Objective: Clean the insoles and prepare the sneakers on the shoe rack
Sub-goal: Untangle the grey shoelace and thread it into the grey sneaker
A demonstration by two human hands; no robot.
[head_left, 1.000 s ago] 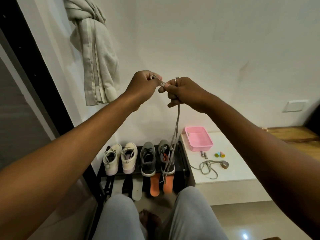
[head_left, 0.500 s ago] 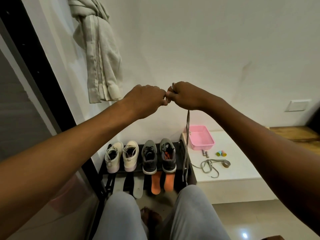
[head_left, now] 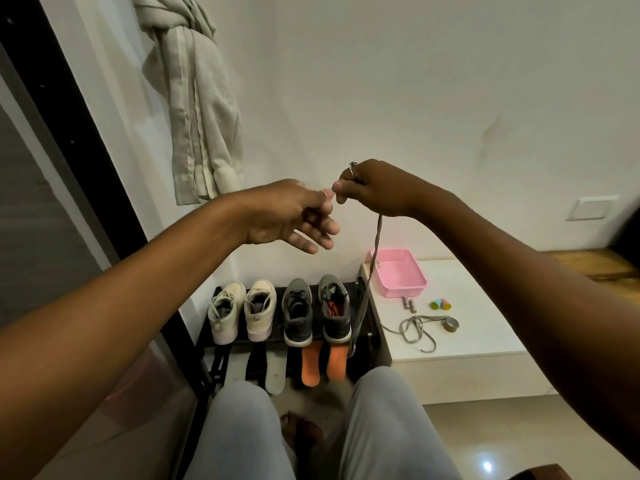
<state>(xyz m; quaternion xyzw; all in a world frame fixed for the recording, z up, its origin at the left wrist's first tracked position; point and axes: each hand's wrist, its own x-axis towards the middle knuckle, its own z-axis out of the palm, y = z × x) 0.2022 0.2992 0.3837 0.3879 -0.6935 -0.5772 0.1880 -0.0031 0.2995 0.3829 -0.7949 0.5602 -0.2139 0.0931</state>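
Care needed: pinching limp, light flat grey shoelace (head_left: 377, 237) by tip in left hand (head_left: 291, 213), holding it inside curled right hand (head_left: 377, 188) grip.

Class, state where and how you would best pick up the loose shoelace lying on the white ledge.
Pinch the shoelace where its loops cross, coming down from above: it lies flat on the ledge, so no side offers an edge.

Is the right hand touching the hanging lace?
Touching. Head view: the right hand grips the lace, which hangs from its fist.
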